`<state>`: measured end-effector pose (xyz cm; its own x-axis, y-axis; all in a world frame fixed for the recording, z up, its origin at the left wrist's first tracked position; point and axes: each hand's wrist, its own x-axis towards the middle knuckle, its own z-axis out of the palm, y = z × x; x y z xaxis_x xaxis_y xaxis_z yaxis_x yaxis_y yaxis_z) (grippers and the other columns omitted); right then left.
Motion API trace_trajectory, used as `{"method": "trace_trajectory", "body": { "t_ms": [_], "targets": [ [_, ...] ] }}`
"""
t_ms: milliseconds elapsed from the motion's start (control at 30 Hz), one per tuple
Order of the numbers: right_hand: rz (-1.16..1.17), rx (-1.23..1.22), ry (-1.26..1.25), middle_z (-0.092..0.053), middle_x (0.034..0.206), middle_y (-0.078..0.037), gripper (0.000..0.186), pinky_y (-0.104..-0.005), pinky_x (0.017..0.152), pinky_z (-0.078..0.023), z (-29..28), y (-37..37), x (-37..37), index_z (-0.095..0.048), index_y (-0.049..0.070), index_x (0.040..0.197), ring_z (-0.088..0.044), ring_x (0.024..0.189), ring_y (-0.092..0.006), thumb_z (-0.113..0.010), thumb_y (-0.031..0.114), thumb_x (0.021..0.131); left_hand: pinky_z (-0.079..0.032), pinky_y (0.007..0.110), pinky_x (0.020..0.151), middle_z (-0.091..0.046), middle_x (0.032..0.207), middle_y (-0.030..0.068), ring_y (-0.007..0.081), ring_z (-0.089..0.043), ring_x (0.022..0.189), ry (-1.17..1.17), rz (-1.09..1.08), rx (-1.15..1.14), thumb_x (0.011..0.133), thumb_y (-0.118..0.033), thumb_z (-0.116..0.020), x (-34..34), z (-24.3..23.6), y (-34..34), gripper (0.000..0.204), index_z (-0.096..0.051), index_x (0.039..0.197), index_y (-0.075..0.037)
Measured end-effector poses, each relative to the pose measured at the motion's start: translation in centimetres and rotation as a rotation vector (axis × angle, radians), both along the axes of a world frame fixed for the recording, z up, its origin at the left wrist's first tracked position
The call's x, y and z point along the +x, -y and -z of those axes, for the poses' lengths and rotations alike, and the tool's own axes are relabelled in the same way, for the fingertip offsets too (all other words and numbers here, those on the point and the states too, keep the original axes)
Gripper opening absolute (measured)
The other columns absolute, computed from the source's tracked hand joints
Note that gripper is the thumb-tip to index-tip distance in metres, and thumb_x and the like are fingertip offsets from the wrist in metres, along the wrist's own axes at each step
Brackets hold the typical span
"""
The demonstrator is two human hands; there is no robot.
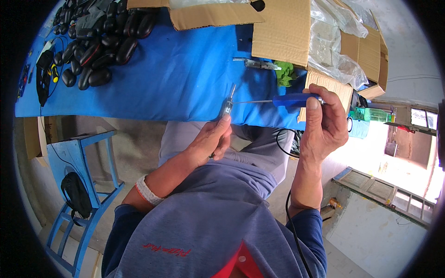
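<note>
My left hand point(213, 140) is closed, pinching a small grey part point(227, 108) with a thin metal rod standing up from its top. I cannot make out exactly what kind of part it is. In my right hand point(323, 121) is a screwdriver point(291, 100), its blue handle gripped between thumb and fingers. The screwdriver's thin shaft points left, and its tip is at or very close to the upper end of the grey part. Both hands are at the near edge of the blue-covered table point(167, 88).
Black rounded cases point(99, 76) are heaped at the far left, near a yellow-and-black tool point(54, 73). Cardboard boxes point(280, 32) with clear plastic stand at the far right, beside a green cloth point(284, 73) and a grey metal piece point(259, 64). A blue stool point(69, 160) stands left.
</note>
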<state>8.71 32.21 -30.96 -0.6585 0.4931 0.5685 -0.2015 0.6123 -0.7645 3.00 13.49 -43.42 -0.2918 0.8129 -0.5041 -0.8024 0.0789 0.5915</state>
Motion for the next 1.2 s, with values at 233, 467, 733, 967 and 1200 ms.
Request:
{"method": "trace_trajectory", "body": {
  "t_ms": [233,467,733,967,1200],
  "targets": [
    [0.031,0.086,0.175,-0.070,0.094,-0.007,0.018,-0.0188,0.070,-0.046,-1.7,-0.1,-0.4,-0.066,-0.003,0.104,-0.061,0.082,-0.0096,-0.069,0.003,0.087,-0.032,0.025,0.037,-0.042,0.055,0.0013,0.0090,-0.035,0.040,0.008,0.001,-0.001,0.097,-0.060,-0.038,0.1,-0.2,0.0,0.052,-0.038,0.076,-0.013],
    [-0.059,-0.191,0.042,-0.070,0.095,-0.010,0.015,-0.0221,0.077,-0.049,-1.9,1.4,-2.0,-0.065,-0.004,0.101,-0.064,0.086,-0.0125,-0.067,0.004,0.089,-0.031,0.026,0.038,-0.042,0.056,0.0012,0.0091,-0.035,0.041,0.015,-0.007,-0.012,0.098,-0.059,-0.038,0.2,-0.1,-0.2,0.051,-0.038,0.076,-0.013],
    [-0.123,-0.264,0.175,-0.068,0.103,-0.011,0.018,-0.0240,0.083,-0.048,-2.6,0.1,-2.0,-0.065,-0.005,0.104,-0.063,0.095,-0.0142,-0.067,0.006,0.090,-0.031,0.026,0.038,-0.042,0.056,0.0013,0.0092,-0.035,0.041,0.025,-0.008,-0.022,0.097,-0.060,-0.039,0.2,-0.3,-0.2,0.051,-0.038,0.076,-0.013],
    [-0.122,-0.220,0.204,-0.068,0.101,-0.007,0.020,-0.0206,0.079,-0.046,-2.9,0.3,-2.5,-0.066,-0.002,0.108,-0.056,0.088,-0.0080,-0.063,0.011,0.094,-0.031,0.026,0.037,-0.042,0.056,0.0015,0.0093,-0.035,0.041,0.009,-0.023,-0.028,0.098,-0.059,-0.038,0.4,-0.5,-0.3,0.051,-0.038,0.075,-0.013],
    [-0.108,-0.126,0.093,-0.066,0.106,-0.009,0.025,-0.0220,0.073,-0.049,-1.8,1.4,-3.0,-0.055,-0.001,0.121,-0.059,0.086,-0.0102,-0.052,0.013,0.100,-0.031,0.026,0.037,-0.042,0.055,0.0013,0.0091,-0.035,0.041,0.006,-0.013,-0.030,0.099,-0.057,-0.038,0.4,-0.2,-0.3,0.050,-0.038,0.076,-0.013]
  ]
}}
